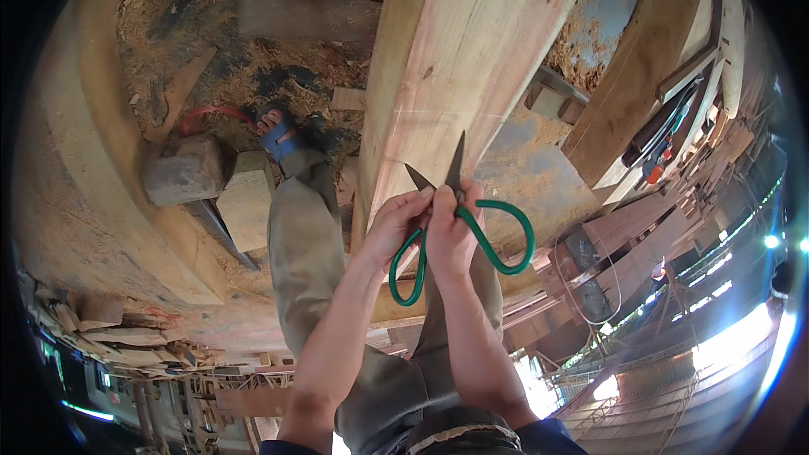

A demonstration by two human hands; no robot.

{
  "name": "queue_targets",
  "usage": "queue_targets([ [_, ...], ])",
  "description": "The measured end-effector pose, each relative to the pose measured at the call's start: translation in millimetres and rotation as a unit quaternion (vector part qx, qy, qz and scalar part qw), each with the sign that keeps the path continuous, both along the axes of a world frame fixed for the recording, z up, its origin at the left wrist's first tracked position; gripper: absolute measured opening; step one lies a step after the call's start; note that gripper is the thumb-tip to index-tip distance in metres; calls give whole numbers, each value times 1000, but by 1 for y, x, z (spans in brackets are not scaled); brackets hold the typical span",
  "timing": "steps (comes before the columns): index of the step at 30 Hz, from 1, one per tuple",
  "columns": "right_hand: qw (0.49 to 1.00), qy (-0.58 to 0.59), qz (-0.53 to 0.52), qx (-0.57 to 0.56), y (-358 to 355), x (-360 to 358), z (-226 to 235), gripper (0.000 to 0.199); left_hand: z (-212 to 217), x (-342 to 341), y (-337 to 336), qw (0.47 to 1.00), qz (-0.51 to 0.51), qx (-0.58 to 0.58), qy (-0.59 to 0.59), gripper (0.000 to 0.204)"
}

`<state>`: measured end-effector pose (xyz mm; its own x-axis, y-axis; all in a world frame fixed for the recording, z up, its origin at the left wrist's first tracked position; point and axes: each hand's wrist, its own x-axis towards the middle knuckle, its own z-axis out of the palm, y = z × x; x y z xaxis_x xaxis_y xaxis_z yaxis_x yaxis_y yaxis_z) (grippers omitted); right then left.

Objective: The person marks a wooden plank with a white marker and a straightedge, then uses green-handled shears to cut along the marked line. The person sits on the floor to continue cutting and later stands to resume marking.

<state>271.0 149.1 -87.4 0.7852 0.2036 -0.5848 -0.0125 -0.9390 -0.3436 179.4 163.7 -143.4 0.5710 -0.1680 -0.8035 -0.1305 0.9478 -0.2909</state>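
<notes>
A pair of scissors (457, 167) with dark blades and green loop handles is spread apart in front of me, points facing away. My left hand (393, 226) is closed on it near the pivot and the shorter-looking blade, with one green loop beside the wrist. Fingers of my right hand (450, 232) pinch the base of the other blade, and the second loop sticks out to the right. Both hands meet at the pivot, which they mostly hide. Below them lies a thick pale timber beam (472, 59) with thin lines marked across its top.
My sandalled foot (280, 136) rests left of the beam among wood chips. Nearby are a wooden block (251, 202) and a rounded, mallet-like block (184, 170). A curved timber (101, 118) runs along the left. Another beam (645, 67) lies at right, beside hand tools (661, 139).
</notes>
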Motion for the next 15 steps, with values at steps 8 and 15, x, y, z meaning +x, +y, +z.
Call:
queue_targets([
  [8, 761, 129, -622, 131, -27, -31, 0, 29, -7, -7, 16, 975, -221, 33, -23, 32],
  [15, 570, 193, -772, 204, -37, -38, -8, 23, -10, 11, 24, 893, -414, 174, 38, 37],
])
